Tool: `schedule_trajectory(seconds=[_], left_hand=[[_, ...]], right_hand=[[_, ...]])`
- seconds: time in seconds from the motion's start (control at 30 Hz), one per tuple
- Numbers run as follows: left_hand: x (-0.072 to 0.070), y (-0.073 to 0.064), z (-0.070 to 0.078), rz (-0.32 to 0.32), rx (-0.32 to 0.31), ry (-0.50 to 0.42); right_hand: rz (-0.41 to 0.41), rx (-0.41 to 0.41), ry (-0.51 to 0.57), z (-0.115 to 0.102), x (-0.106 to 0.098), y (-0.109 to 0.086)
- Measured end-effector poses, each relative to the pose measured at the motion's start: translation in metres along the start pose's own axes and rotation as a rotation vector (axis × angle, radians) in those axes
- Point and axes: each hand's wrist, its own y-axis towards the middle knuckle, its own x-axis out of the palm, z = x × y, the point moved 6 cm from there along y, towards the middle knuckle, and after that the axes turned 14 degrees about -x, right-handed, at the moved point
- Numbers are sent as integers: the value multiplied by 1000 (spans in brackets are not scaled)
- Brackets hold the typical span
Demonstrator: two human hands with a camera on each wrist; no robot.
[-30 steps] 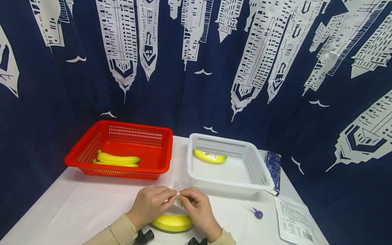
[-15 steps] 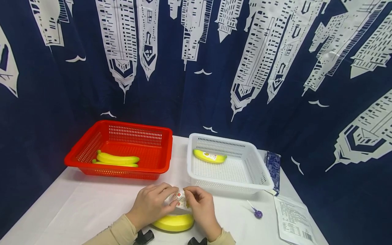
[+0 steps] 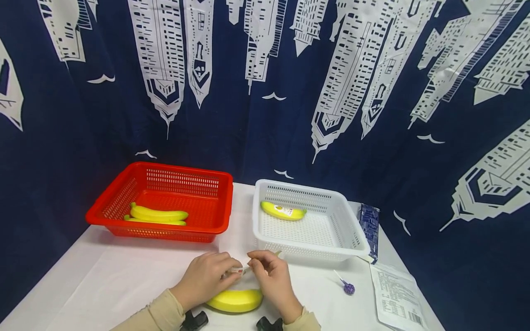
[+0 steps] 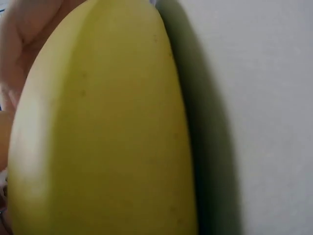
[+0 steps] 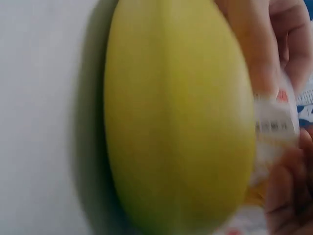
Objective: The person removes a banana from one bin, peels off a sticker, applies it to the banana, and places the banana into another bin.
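Between my wrists, on the white table, the banana lies just nearer my body than my fingertips, its long axis running left to right. One end sits by each hand, neither plainly closer. Beyond it, my left hand pinches a printed slip; my right hand seems to pinch it too, fingertips nearly closed.

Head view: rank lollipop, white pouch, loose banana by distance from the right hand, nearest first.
From the right hand:
1. Loose banana: on the table, just to its left.
2. Lollipop: on the table, to its right.
3. White pouch: farther right, past the candy.
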Motion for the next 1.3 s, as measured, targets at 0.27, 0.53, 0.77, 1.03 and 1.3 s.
schedule_trajectory(seconds=[0.27,0.53,0.77,1.03,1.3], left_hand=[[1,1,-1,-123,-8,-95],[-2,4,-3,-168,-44,-72],[-4,5,-5,-130,-35,-18],[-5,5,-6,-113,-72,-162],[-9,6,-4,-15,-50,-238]], right_hand=[[-289,-183,-78,-5,5,-3],[-368,13,25,6,3,-5],[-390,101,155,6,7,-7],[-397,53,233,7,15,-8],[-233,0,287,5,9,-4]])
